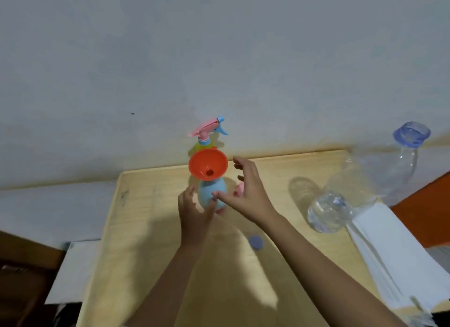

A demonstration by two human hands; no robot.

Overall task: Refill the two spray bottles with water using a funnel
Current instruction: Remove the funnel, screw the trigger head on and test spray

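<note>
Against a pale, scuffed wall stands a light wooden desk (151,229), lit warmly so that the arms throw soft shadows over its top. Near the middle of it a blue spray bottle (209,195) stands upright, its long axis vertical, with an orange funnel (208,164) seated in its open neck, the wide mouth facing up. The left hand (194,214) cups the bottle's lower body, its grip closed around it. The right hand (246,192) hovers just beside the bottle, fingers spread apart and holding nothing. Behind the funnel, close to the wall, a yellow spray bottle (203,146) stands upright, its pink and blue trigger head pointing right. A clear water bottle (379,175) leans at the right, open neck up toward the far right. A blue cap (255,242) lies flat between the forearms. White folded cloth (389,253) lies along the desk's right edge.
</note>
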